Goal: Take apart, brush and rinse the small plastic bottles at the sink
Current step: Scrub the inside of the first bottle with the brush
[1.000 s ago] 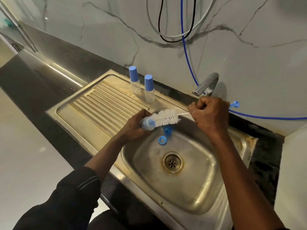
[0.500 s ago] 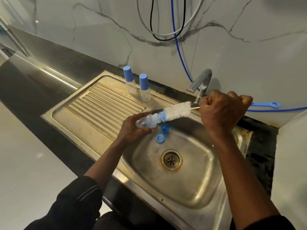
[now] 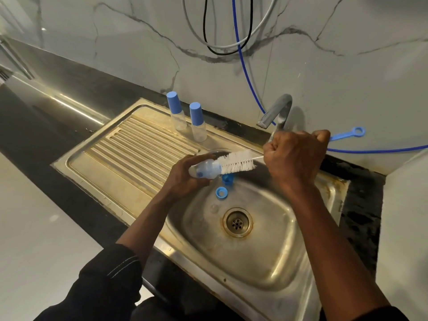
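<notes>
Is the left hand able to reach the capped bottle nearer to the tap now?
Likely not at once: the left hand grips the open bottle, with the brush partly in it. The path looks free; the capped bottle stands on the drainboard beyond, nothing between.

Uncapped clear bottle lies on its side above the sink basin's back-left rim, white-bristled brush at its mouth; blue ring and blue cap lie below it; blue-capped bottle and second capped bottle stand upright at the drainboard's back edge
</notes>
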